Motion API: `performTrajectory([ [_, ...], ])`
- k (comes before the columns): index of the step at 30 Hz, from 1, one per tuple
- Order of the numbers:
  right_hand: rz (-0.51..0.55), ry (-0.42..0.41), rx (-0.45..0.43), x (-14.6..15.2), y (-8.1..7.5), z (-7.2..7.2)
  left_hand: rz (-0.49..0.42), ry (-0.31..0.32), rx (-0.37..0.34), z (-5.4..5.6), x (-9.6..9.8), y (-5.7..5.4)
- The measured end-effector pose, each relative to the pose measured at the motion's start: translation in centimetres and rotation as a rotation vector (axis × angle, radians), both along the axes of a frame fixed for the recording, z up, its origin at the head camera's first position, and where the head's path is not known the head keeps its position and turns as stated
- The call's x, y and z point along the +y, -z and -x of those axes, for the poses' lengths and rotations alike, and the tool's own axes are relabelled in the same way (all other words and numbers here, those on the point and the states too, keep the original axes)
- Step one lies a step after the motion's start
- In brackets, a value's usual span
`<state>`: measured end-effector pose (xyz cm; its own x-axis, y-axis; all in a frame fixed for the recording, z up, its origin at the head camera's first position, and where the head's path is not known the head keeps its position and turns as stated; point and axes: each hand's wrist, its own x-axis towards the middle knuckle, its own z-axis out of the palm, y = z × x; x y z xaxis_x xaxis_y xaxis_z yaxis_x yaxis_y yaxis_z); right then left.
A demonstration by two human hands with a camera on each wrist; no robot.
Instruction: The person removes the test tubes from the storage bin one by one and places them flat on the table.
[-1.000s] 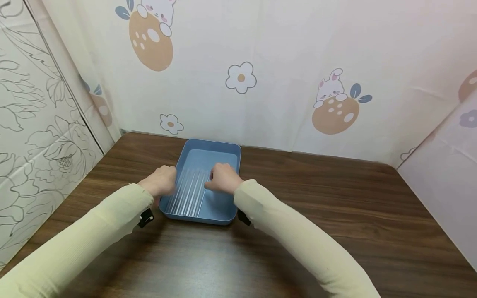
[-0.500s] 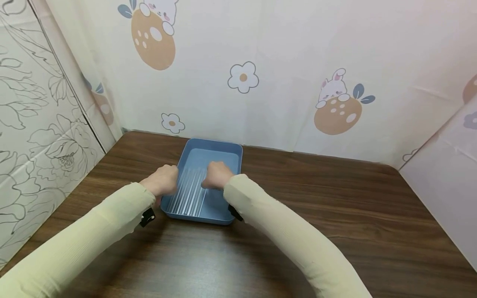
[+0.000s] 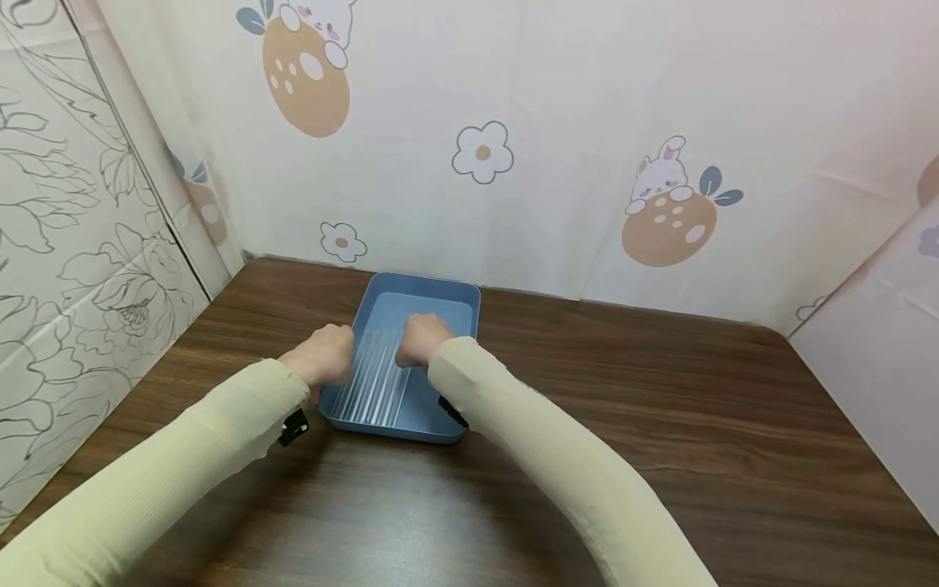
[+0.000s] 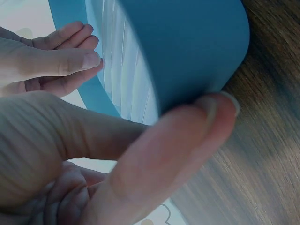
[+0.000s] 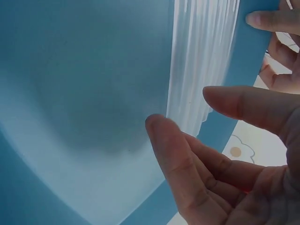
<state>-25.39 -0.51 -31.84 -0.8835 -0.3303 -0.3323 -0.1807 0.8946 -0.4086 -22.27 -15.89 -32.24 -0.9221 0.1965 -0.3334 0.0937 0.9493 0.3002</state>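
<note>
A blue rectangular tray (image 3: 440, 287) lies on the table. Along its left half, several clear straw-like tubes (image 3: 370, 391) are lined up side by side. My left hand (image 3: 323, 355) holds the tray's left wall, thumb on the inner side and fingers (image 4: 178, 154) bent against the outer side. Over the middle of the tray is my right hand (image 3: 423, 340), beside the right edge of the tubes. The right wrist view shows its thumb (image 5: 248, 105) and index finger (image 5: 171, 159) apart, with nothing between them.
The brown wooden table (image 3: 623, 408) extends to the right and in front of the tray. Just behind the tray hangs a pale curtain (image 3: 557, 163) printed with rabbits and flowers. Another flower-patterned panel (image 3: 81, 244) borders the left side.
My right hand has shifted slightly left and away from me, toward the tubes, and its wrist has turned. The left hand stays at the tray's left wall.
</note>
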Motion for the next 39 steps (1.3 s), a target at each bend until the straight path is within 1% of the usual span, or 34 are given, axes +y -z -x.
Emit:
performTrajectory([
  [3,-0.034,0.003,0.033,-0.1,0.2,0.0,0.003,0.007,0.005,-0.1,0.0,-0.1],
  [7,-0.058,0.012,0.055,-0.3,0.3,0.0,0.007,0.015,0.012,-0.2,0.0,-0.1],
  [13,-0.088,0.016,0.059,-0.4,0.3,-0.1,0.011,0.03,0.021,-0.2,0.0,-0.2],
  [17,-0.104,0.027,0.064,-0.4,0.5,0.0,0.006,0.027,0.017,-0.3,0.0,-0.2],
  [22,-0.111,0.035,0.082,-0.4,0.9,0.1,0.015,0.041,0.016,-0.3,0.0,-0.2],
  [26,-0.112,0.039,0.072,-0.3,0.9,0.2,0.027,0.046,0.022,-0.2,0.0,-0.2],
  [31,-0.113,0.044,0.071,-0.2,0.6,0.2,0.027,0.039,0.024,-0.2,0.1,-0.2],
  [39,-0.092,0.099,0.083,0.2,-0.1,0.4,0.035,0.048,0.019,-0.2,0.1,-0.2],
])
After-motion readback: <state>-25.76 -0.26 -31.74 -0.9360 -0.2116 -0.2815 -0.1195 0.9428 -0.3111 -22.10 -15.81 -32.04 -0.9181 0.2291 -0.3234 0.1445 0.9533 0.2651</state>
